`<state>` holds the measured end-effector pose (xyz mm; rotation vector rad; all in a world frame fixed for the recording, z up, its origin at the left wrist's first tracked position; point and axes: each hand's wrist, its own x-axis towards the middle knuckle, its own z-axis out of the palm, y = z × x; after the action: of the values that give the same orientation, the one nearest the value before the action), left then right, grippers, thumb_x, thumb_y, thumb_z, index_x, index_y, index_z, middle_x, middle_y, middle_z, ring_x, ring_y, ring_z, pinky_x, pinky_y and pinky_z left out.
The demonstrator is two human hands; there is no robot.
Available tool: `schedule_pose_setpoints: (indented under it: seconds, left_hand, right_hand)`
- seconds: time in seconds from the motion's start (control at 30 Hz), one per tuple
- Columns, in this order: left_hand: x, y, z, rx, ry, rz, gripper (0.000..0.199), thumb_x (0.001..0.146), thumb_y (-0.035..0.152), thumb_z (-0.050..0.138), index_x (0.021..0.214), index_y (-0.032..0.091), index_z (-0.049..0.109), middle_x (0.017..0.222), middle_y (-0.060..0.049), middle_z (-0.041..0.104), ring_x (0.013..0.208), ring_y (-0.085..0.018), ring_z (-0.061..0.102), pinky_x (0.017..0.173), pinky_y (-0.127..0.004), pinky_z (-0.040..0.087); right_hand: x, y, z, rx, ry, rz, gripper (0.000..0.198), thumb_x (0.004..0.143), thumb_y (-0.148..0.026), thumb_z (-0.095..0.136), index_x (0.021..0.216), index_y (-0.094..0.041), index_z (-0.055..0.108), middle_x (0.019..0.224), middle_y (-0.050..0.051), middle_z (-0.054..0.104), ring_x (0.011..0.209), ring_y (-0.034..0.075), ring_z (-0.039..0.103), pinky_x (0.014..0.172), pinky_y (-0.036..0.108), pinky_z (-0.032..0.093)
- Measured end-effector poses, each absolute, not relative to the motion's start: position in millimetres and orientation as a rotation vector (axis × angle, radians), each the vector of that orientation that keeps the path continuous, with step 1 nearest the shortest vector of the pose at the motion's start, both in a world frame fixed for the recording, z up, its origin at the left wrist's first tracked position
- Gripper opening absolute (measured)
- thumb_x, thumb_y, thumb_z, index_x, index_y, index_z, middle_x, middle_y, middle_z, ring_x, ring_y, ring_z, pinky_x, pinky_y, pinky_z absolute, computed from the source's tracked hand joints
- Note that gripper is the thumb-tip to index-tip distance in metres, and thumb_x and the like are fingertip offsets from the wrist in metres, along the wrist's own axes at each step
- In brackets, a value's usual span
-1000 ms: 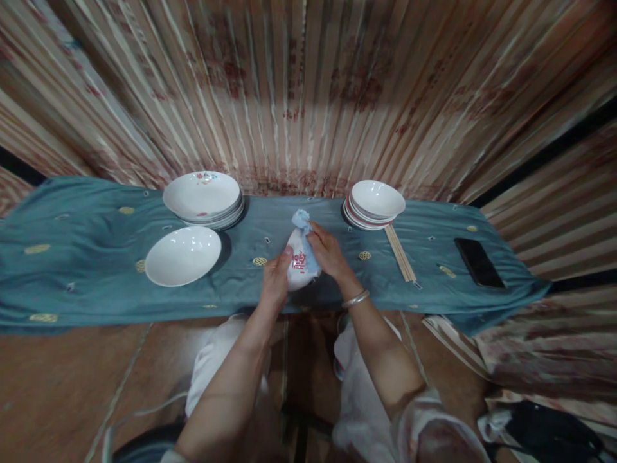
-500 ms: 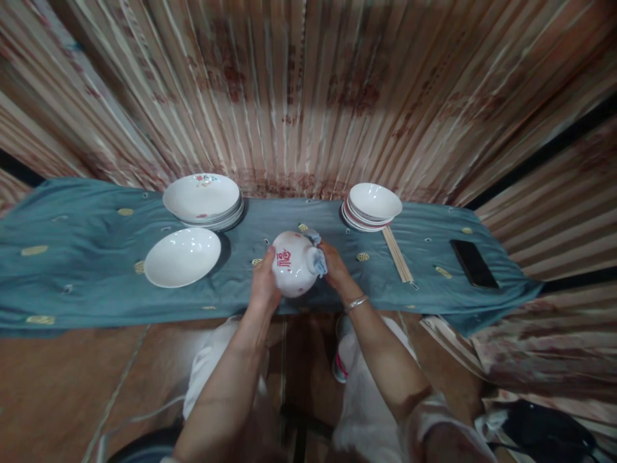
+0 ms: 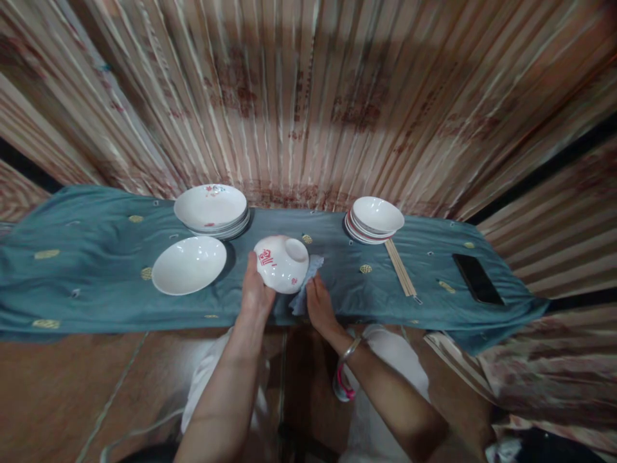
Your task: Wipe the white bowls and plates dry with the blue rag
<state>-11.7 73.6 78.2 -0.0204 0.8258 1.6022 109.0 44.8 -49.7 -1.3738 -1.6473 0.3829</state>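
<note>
A white bowl with red characters [image 3: 283, 270] is held tilted over the front of the table, its outside and foot ring facing me. My left hand [image 3: 255, 289] grips it by the left rim, thumb on the outer wall. In my right hand [image 3: 321, 302] is a light blue cloth [image 3: 308, 283], pressed to the bowl's right side. The fingers of both hands are partly hidden behind the bowl and cloth. To the left of the bowl lies a wide white bowl [image 3: 189, 265], its open side up.
Behind the wide bowl is a stack of flowered dishes [image 3: 212, 207]. Smaller stacked bowls [image 3: 376, 215] stand at the back right, with chopsticks [image 3: 400, 269] in front. A black phone [image 3: 477, 278] lies far right on the teal tablecloth [image 3: 110, 270]. A curtain [image 3: 289, 109] hangs behind.
The bowl has turned, so its foot ring now faces more upward. My right hand and the cloth have shifted from the foot to the bowl's lower right side. The view has tilted slightly.
</note>
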Motion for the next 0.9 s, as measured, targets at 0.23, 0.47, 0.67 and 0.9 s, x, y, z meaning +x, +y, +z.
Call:
schedule_pose_setpoints:
  seconds: [0.23, 0.47, 0.67, 0.9]
  left_hand:
    - [-16, 75, 82, -0.035, 0.789, 1.641, 0.042, 0.101, 0.032, 0.034, 0.11, 0.005, 0.066, 0.076, -0.008, 0.074, 0.071, -0.015, 0.07, 0.08, -0.026, 0.054]
    - [-14, 72, 67, 0.088, 0.937, 1.61, 0.032, 0.09, 0.037, 0.057, 0.085, 0.008, 0.068, 0.066, -0.006, 0.071, 0.053, -0.014, 0.065, 0.058, -0.023, 0.052]
    - [-8, 68, 57, 0.324, 1.041, 1.65, 0.039, 0.07, 0.049, 0.073, 0.071, 0.011, 0.067, 0.059, -0.002, 0.067, 0.05, -0.011, 0.058, 0.049, -0.022, 0.044]
    - [3, 60, 44, 0.623, 1.104, 1.586, 0.046, 0.059, 0.058, 0.076, 0.055, 0.016, 0.058, 0.049, 0.003, 0.051, 0.044, -0.008, 0.039, 0.044, -0.024, 0.03]
  right_hand:
    - [93, 9, -30, -1.351, -1.923, 0.249, 0.06, 0.099, -0.028, 0.034, 0.152, -0.007, 0.016, 0.156, 0.024, 0.023, 0.148, 0.028, 0.018, 0.114, 0.051, 0.034]
    - [94, 13, -3, -1.209, -2.172, -0.103, 0.046, 0.094, -0.02, 0.044, 0.14, -0.016, 0.043, 0.143, 0.017, 0.048, 0.145, 0.03, 0.026, 0.112, 0.056, 0.034]
    - [95, 25, 15, -1.283, -2.144, -0.2, 0.042, 0.095, -0.023, 0.043, 0.136, -0.014, 0.047, 0.142, 0.017, 0.049, 0.145, 0.031, 0.025, 0.112, 0.055, 0.028]
    - [106, 42, 26, -1.367, -1.97, -0.105, 0.048, 0.097, -0.025, 0.035, 0.142, -0.009, 0.039, 0.15, 0.02, 0.039, 0.147, 0.027, 0.02, 0.115, 0.053, 0.024]
